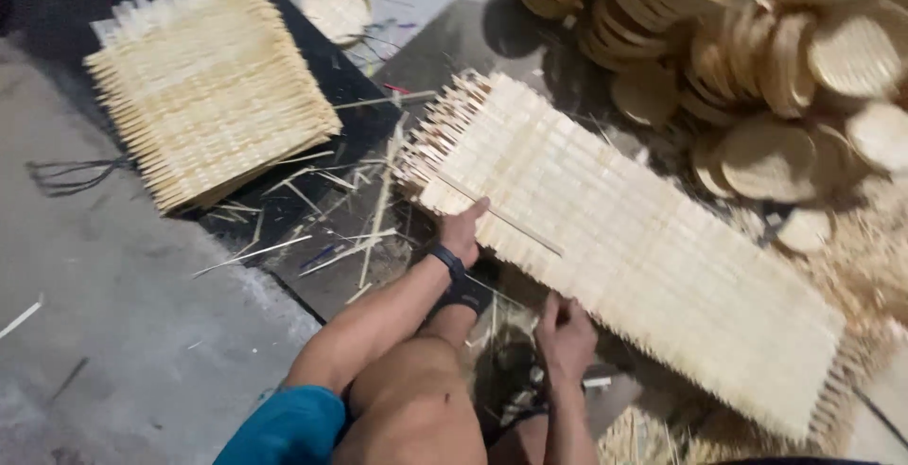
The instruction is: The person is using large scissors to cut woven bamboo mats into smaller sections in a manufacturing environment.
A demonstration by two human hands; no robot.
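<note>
Stack of square woven mats, heap of round woven discs, scattered bamboo splints

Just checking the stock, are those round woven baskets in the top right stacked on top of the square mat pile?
No, the round baskets are heaped at upper right, apart from the square mat stack at upper left.

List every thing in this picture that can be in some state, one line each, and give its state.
long woven bamboo mat: flat on the floor, edge strips sticking out loose
thin bamboo strip: lying across the mat, left hand on it
right hand: at the mat's near edge
stack of square woven mats: piled, untouched
round woven discs: heaped and leaning
loose bamboo slivers: scattered on the floor
</note>
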